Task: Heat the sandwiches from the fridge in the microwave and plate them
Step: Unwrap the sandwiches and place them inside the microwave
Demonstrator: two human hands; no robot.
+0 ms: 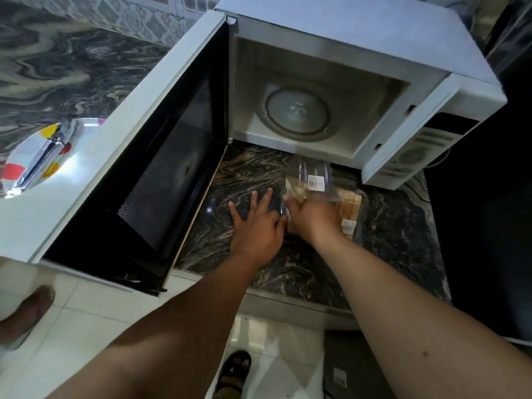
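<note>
The sandwiches (349, 210) sit on the dark marbled counter (302, 269), just in front of the open microwave (359, 53), at about five o'clock from the glass turntable (296, 113). They look like pale, toasted-brown bread slices stacked on edge inside a clear plastic pack (312, 175). The clear lid is tipped up toward the oven at twelve o'clock from the right hand (313, 217) and is blurred. A small white label (313, 182) with dark print is stuck on the lid; a second pale sticker (348, 226) shows on the pack's near side at three o'clock from that hand. The writing on both is too small and blurred to read.

The right hand lies over the pack with its fingers curled onto the food and plastic, gripping it; which part exactly it holds is hidden. The left hand (256, 223) lies flat on the counter just beside the pack at nine o'clock, fingers spread and loose, holding nothing.

The microwave door (161, 156) swings wide to the left, its dark window facing the oven. Beyond the door at nine o'clock lies a white plate (43, 156) with red and yellow spots and a shiny metal utensil (40, 162) on it. The cavity holds only the turntable.
</note>
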